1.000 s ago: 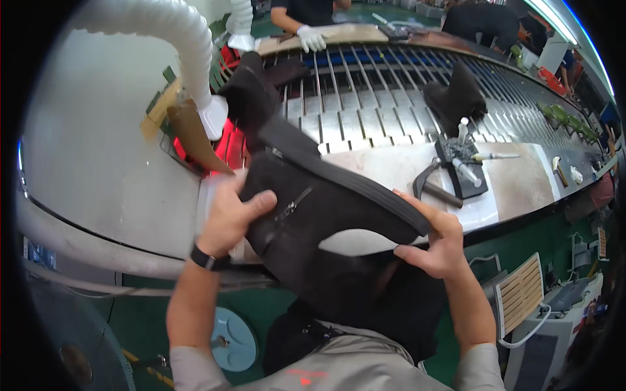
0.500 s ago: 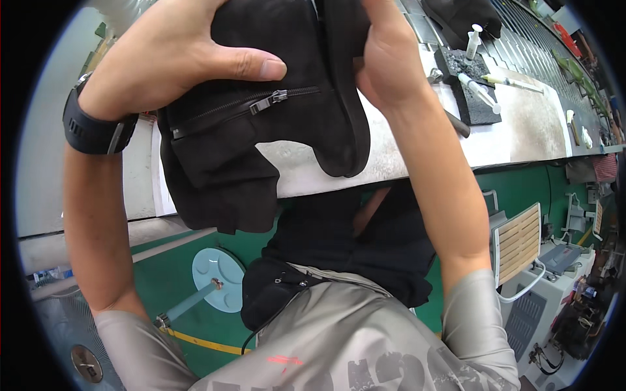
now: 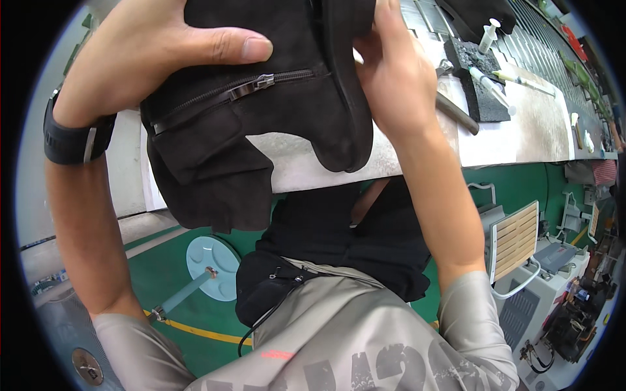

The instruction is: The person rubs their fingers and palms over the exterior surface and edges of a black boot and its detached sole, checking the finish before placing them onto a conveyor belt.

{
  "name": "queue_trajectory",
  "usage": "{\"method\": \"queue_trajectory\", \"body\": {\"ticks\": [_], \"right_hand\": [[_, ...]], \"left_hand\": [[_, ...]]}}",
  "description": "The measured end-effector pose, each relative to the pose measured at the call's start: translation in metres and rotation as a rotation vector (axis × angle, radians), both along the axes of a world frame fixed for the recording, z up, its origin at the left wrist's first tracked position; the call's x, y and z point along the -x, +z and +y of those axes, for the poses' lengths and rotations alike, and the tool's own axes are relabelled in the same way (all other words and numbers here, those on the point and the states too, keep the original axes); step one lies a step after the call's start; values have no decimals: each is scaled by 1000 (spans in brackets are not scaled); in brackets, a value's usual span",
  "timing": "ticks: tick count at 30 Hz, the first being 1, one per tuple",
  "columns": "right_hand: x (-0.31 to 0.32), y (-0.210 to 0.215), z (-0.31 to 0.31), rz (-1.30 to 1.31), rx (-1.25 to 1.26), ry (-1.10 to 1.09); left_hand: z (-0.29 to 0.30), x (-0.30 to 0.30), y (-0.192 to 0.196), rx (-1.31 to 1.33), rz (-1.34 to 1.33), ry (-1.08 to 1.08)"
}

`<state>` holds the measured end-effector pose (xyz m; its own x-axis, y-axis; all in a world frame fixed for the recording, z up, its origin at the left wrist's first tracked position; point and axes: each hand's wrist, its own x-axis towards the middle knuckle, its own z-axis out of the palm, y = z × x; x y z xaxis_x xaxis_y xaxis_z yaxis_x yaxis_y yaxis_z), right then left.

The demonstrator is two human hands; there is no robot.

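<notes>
A black suede boot is held up in front of me over the near edge of the workbench. Its metal side zipper faces me, with the pull tab hanging near the middle. The soft shaft droops to the lower left, and the sole and heel are on the right. My left hand grips the boot from the left, thumb laid across the upper above the zipper; the other fingers are hidden behind. Along the sole's right edge, my right hand is closed on the boot, its fingertips partly out of sight.
Right of the boot, a dark block bears syringes on the white-covered bench. A hammer-like tool lies beside it. Another black item sits farther back. Below stand a blue round-based stool and a wooden-slatted chair.
The boot and my left hand have shifted slightly left and up. My right hand has turned on the sole's edge, showing more of its back.
</notes>
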<state>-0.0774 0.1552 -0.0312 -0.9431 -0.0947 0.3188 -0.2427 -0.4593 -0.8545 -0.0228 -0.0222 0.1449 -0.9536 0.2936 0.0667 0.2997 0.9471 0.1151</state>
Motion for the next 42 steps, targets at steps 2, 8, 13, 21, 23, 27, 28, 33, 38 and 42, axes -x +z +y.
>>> {"method": "queue_trajectory", "body": {"ticks": [2,8,13,21,23,27,28,33,38,42], "right_hand": [[-21,-15,13,-75,-107,117],[-62,-42,18,351,-541,-159],[-43,-20,37,292,-704,-77],[36,65,10,186,-61,138],[25,59,7,45,460,319],[25,46,8,14,498,222],[22,49,5,20,496,210],[26,49,-1,17,457,222],[24,53,1,20,381,246],[25,58,-2,1,333,216]], "left_hand": [[3,4,-4,-9,-1,-15],[-2,7,2,-27,14,-37],[-13,14,-12,-47,29,-70],[-21,13,-17,-57,70,-116],[-23,12,-20,-58,70,-114],[-22,14,-18,-58,79,-125],[-24,12,-15,-55,78,-114],[-31,15,-16,-61,80,-113],[-31,21,-21,-83,88,-131],[-34,21,-21,-87,101,-134]]}}
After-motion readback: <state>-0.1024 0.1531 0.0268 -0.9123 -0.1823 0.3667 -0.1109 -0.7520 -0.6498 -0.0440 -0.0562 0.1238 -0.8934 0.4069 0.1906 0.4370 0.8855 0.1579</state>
